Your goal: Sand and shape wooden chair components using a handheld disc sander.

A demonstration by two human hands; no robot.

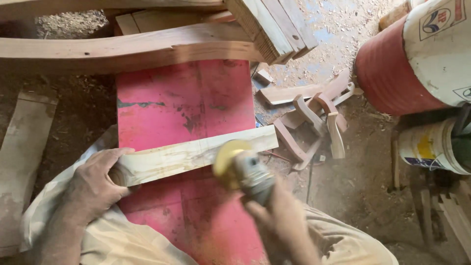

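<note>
A pale wooden plank (196, 153) lies across a worn red board (184, 103). My left hand (95, 184) grips the plank's left end and presses it down. My right hand (279, 216) holds a grey angle grinder (252, 174), blurred by motion. Its yellow sanding disc (228, 156) sits on the plank's near edge, right of the middle. My knees in dusty beige trousers flank the red board.
Thick reddish timber beams (132, 49) lie across the top. Curved wooden offcuts (314, 118) are scattered on the sawdust floor at right. A red and white barrel (417, 59) and a white bucket (431, 147) stand far right. A flat board (19, 157) lies at left.
</note>
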